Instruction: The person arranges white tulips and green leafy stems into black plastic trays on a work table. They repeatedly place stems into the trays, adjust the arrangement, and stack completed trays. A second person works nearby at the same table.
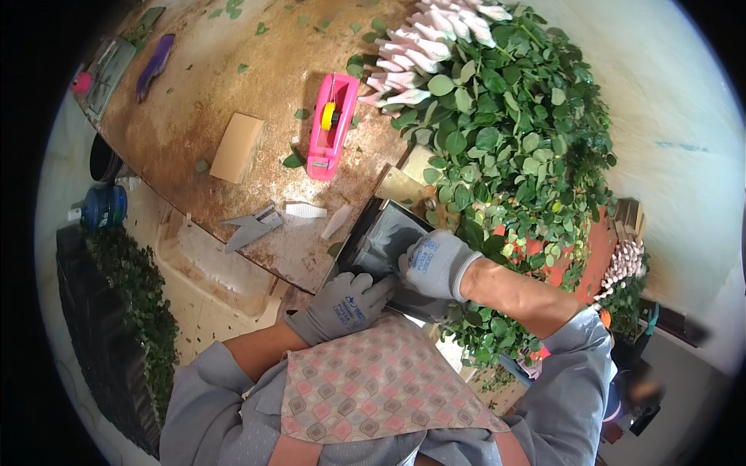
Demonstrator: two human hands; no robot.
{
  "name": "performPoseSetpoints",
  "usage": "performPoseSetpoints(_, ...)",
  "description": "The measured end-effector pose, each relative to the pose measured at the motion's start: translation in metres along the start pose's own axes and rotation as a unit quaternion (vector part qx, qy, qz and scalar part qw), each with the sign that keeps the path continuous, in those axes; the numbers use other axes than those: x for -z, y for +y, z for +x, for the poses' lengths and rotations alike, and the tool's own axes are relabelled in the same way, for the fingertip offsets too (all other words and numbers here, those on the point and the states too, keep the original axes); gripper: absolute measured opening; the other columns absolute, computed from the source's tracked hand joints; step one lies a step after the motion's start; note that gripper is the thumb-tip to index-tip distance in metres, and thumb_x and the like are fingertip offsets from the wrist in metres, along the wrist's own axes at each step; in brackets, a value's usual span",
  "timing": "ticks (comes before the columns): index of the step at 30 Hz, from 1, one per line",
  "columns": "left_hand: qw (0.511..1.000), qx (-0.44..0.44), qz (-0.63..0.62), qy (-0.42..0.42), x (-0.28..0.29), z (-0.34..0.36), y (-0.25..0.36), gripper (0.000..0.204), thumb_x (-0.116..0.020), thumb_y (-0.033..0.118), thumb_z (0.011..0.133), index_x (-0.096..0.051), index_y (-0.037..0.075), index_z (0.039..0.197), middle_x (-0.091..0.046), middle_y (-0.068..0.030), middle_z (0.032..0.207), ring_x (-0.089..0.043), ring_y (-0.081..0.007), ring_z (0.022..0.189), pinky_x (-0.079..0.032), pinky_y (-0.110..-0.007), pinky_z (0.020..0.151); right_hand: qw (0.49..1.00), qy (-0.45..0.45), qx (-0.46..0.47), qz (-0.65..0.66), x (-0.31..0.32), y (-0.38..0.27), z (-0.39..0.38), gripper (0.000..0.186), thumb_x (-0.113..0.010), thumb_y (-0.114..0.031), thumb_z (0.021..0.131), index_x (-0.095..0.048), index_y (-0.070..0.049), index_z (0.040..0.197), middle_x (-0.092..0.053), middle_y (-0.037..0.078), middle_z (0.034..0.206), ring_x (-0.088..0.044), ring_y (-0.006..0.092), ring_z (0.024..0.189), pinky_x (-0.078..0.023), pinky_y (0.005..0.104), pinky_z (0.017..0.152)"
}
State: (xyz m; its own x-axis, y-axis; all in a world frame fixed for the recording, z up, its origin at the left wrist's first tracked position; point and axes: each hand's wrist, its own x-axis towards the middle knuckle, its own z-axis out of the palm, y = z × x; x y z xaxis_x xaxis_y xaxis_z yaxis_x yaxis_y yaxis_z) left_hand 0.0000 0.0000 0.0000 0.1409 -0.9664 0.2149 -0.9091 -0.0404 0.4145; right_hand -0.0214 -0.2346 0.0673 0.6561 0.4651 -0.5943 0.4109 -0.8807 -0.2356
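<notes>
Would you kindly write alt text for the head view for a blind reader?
A person's gloved left hand and right hand are close together over a dark tray beside a worn brown table. Beyond lies a pink tape dispenser; leafy stems with pale wrapped tips are heaped at right.

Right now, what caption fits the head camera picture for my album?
Grey-gloved left hand and grey-gloved right hand over a black-rimmed, rectangular grey panel, beside leafy green stems.

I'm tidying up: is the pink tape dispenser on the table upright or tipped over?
Upright: the pink tape dispenser has its open top facing up, with a yellow core showing in its slot.
</notes>
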Motion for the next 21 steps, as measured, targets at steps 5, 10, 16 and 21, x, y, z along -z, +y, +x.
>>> performPoseSetpoints(5, 1.000, -0.007, -0.012, -0.017, 0.003, 0.003, -0.011, 0.034, -0.066, 0.026, 0.083, -0.076, 0.015, 0.113, -0.066, 0.0040, 0.123, -0.048, -0.0155, 0.077, -0.041, -0.031, 0.060, 0.990, -0.108, 0.084, 0.041, 0.025, 0.012, 0.009, 0.020, -0.060, -0.024, 0.086, -0.068, -0.007, 0.083, -0.071, 0.011, 0.077, -0.073, 0.0300, 0.074, -0.055, 0.0432, 0.061)
performPoseSetpoints(10, 0.999, 0.014, -0.049, -0.010, -0.006, -0.004, -0.010, 0.027, -0.066, 0.024, 0.082, -0.076, 0.016, 0.107, -0.066, 0.0049, 0.119, -0.048, -0.0149, 0.076, -0.040, -0.031, 0.059, 0.990, -0.097, 0.097, 0.041, 0.006, 0.007, 0.015, 0.019, -0.059, -0.022, 0.087, -0.071, -0.008, 0.084, -0.072, 0.010, 0.078, -0.071, 0.0274, 0.067, -0.053, 0.0434, 0.056)
performPoseSetpoints(16, 0.998, -0.034, -0.043, -0.015, 0.005, 0.003, -0.025, 0.023, -0.070, 0.024, 0.082, -0.074, 0.015, 0.103, -0.067, 0.0023, 0.117, -0.053, -0.0160, 0.077, -0.044, -0.031, 0.060, 0.984, -0.163, 0.044, 0.060, 0.020, -0.004, 0.021, 0.032, -0.056, -0.030, 0.094, -0.074, -0.008, 0.079, -0.073, 0.011, 0.075, -0.072, 0.0282, 0.068, -0.053, 0.0430, 0.057)
performPoseSetpoints(21, 0.978, 0.073, -0.193, 0.029, 0.050, -0.011, -0.065, 0.029, -0.074, 0.026, 0.084, -0.073, 0.007, 0.106, -0.069, -0.0058, 0.112, -0.065, -0.0223, 0.090, -0.052, -0.037, 0.074, 0.981, -0.090, -0.045, 0.168, 0.030, -0.012, 0.009, 0.055, -0.054, -0.052, 0.097, -0.076, -0.003, 0.085, -0.073, 0.015, 0.078, -0.072, 0.0332, 0.072, -0.057, 0.0426, 0.070)
